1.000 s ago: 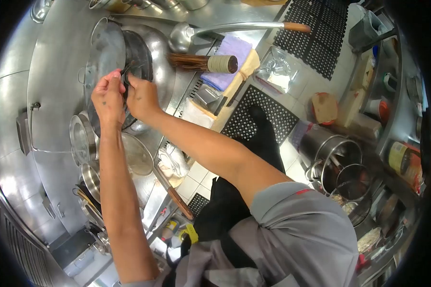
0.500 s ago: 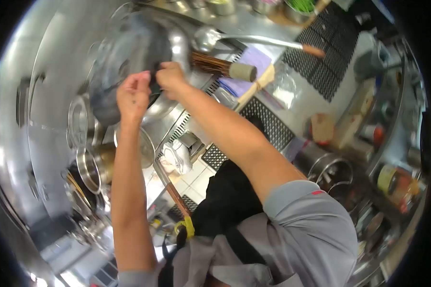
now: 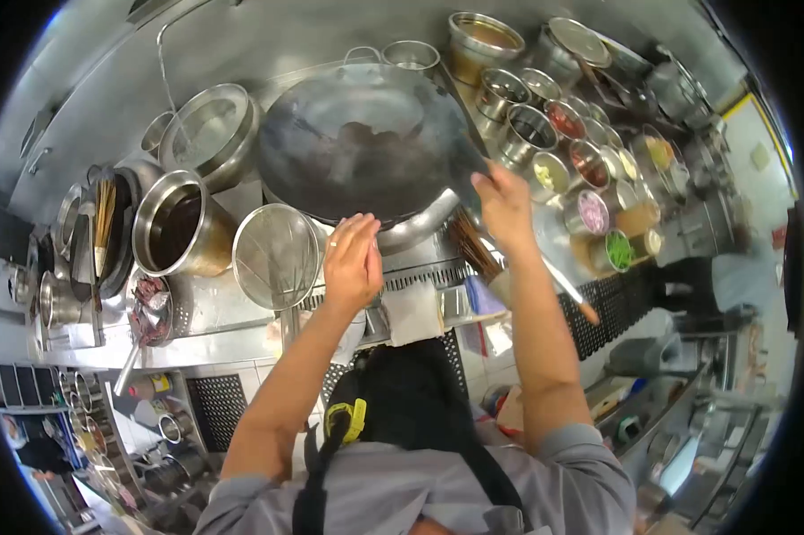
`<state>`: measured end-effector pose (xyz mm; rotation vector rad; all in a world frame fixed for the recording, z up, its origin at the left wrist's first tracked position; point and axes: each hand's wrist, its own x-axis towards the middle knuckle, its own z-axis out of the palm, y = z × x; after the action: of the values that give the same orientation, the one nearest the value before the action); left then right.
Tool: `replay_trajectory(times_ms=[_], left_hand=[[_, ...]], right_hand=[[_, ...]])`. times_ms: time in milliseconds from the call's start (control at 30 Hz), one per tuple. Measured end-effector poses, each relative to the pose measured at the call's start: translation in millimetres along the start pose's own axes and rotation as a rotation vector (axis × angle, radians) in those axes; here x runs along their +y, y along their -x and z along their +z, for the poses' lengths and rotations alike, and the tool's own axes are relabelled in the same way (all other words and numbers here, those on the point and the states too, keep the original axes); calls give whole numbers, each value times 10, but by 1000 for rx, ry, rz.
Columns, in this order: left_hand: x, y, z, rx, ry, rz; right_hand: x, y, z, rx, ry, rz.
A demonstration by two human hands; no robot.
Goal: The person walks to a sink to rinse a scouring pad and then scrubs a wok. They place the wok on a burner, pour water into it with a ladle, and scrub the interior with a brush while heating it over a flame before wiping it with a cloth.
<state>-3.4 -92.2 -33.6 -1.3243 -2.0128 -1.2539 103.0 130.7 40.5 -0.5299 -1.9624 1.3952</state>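
My left hand (image 3: 353, 260) is flat, fingers together, by the front rim of the big dark wok (image 3: 366, 143) on the stove, w/ the mesh strainer (image 3: 277, 256) just beside it, right hand (image 3: 502, 201) at wok's right edge near the bamboo brush (image 3: 475, 250), grip can't tell.

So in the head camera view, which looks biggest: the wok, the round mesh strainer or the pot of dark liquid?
1. Wok, clearly largest.
2 and 3. Mesh strainer and pot of dark liquid look about alike; the fisheye lens makes ranking them unsure.
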Motion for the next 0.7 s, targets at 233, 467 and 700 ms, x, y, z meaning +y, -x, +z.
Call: replay_trajectory(times_ms=[233,467,700], left_hand=[[-23,-297,86,-165,-90,-22],[-66,-313,153,-160,-56,-58],[-92,-368,155,-179,-27,-53]], right_hand=[[387,-964,838,-1189,608,-281],[691,-1201,3008,-790,307,-586],[955,-1342,3131,-609,311,-710]])
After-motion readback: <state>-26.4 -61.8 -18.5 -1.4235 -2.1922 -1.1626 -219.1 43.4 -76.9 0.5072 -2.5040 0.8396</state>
